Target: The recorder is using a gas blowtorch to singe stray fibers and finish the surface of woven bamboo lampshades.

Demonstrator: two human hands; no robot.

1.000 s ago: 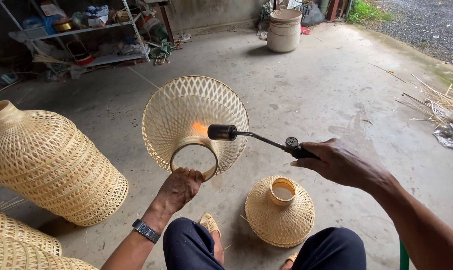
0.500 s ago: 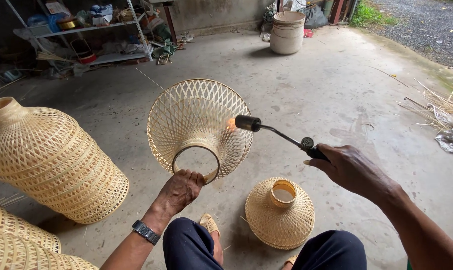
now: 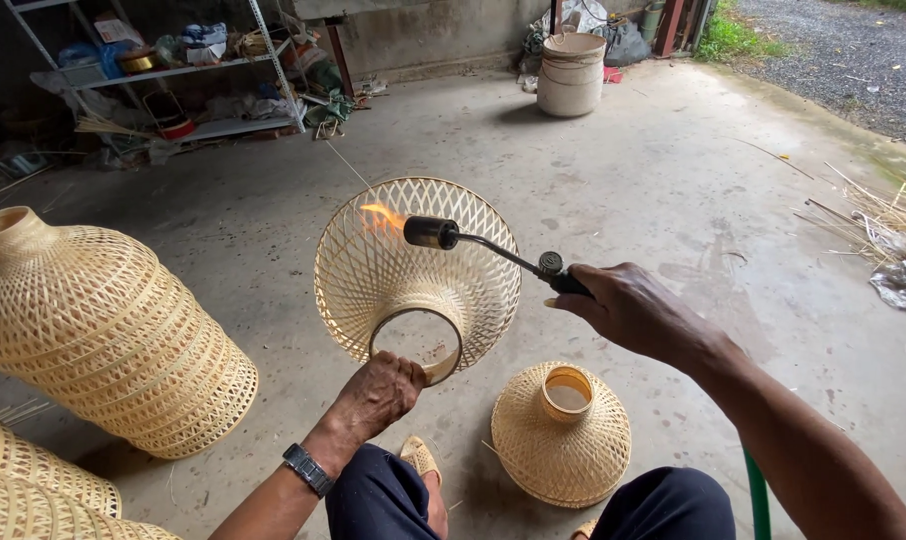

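Woven bamboo shade (image 3: 413, 270) — tipped on its side, narrow ring toward the person — is gripped at that ring by the left hand (image 3: 378, 395). Right hand (image 3: 628, 310) is closed around a gas torch (image 3: 493, 250), whose flame (image 3: 381, 216) licks the shade's upper weave. On the concrete floor (image 3: 623, 180), a smaller shade (image 3: 561, 432) sits just beside the knees — larger ones (image 3: 103, 330) stand to the left.

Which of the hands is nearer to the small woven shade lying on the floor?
Hard to call, perhaps the left. The left hand grips the raised shade's ring, left of the floor shade; the right hand, holding the torch, is above it.
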